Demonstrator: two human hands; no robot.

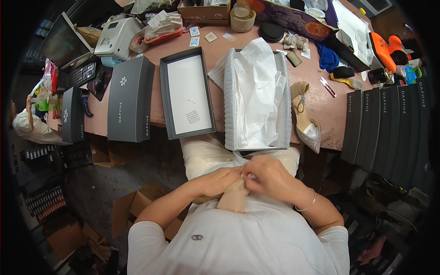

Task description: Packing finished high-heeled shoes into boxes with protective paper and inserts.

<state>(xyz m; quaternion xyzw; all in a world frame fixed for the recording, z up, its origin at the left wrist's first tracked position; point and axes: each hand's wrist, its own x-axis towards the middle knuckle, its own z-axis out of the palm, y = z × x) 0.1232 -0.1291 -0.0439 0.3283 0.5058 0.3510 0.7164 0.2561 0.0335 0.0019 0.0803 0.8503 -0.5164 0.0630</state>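
A beige shoe (233, 200) rests against my white shirt above my lap, its back part toward me and much of it hidden by my hands. My left hand (219, 181) is closed round its left side. Close beside it, my right hand (271, 178) has its fingertips pinched together over the shoe; the small thing between them is hard to make out. A matching high-heeled shoe (308, 120), with a beige ankle strap and a glittery pointed toe, lies on the table. Left of it stands a shoebox bottom (230, 103) lined with white tissue paper (256, 96).
A dark grey box lid (208, 87) lies inside up on the pink table (156, 103). Closed grey shoeboxes stand at left (130, 98) and in a row at right (371, 123). An orange heat gun (384, 49), tweezers (327, 87) and a keyboard (82, 73) lie farther back. Cardboard cartons (133, 201) are on the floor.
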